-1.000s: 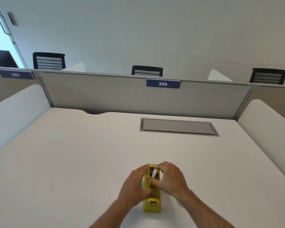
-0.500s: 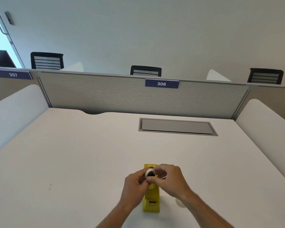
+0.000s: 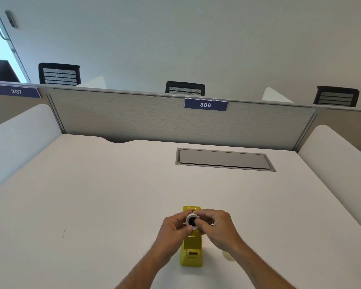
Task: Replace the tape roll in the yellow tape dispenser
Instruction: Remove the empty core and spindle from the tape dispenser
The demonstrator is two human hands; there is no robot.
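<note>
Both hands, left (image 3: pixel 174 227) and right (image 3: pixel 215 226), pinch a small tape roll (image 3: pixel 191 220) together just above the yellow tape dispenser (image 3: pixel 191 250). The dispenser sits near the counter's (image 3: pixel 92 205) front edge, long axis running front-to-back, directly beneath both hands.

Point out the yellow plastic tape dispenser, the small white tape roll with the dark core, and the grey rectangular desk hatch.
yellow plastic tape dispenser (image 3: pixel 191 252): head view, near end of its body.
small white tape roll (image 3: pixel 189 217): head view, white rim.
grey rectangular desk hatch (image 3: pixel 224 159): head view, flat lid.
</note>
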